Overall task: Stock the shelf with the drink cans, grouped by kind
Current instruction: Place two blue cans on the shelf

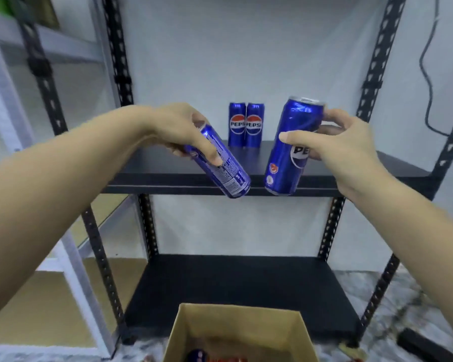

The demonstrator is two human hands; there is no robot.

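Two blue Pepsi cans (pixel 246 125) stand side by side, touching, at the back middle of the black upper shelf (pixel 351 176). My left hand (pixel 183 129) grips a third blue Pepsi can (pixel 228 173) tilted with its bottom pointing down to the right, in front of the shelf's front edge. My right hand (pixel 345 145) grips another blue Pepsi can (pixel 290 147), nearly upright and leaning slightly, also in front of the shelf edge. An open cardboard box (pixel 194 327) lies below, with several cans (pixel 215 357) partly visible inside.
The black lower shelf (pixel 241 291) sits under the upper one. Perforated black uprights (pixel 120 74) frame the rack. A white rack (pixel 71 257) stands to the left. A black cable (pixel 426 74) hangs on the wall at right, and a dark object (pixel 424 344) lies on the floor.
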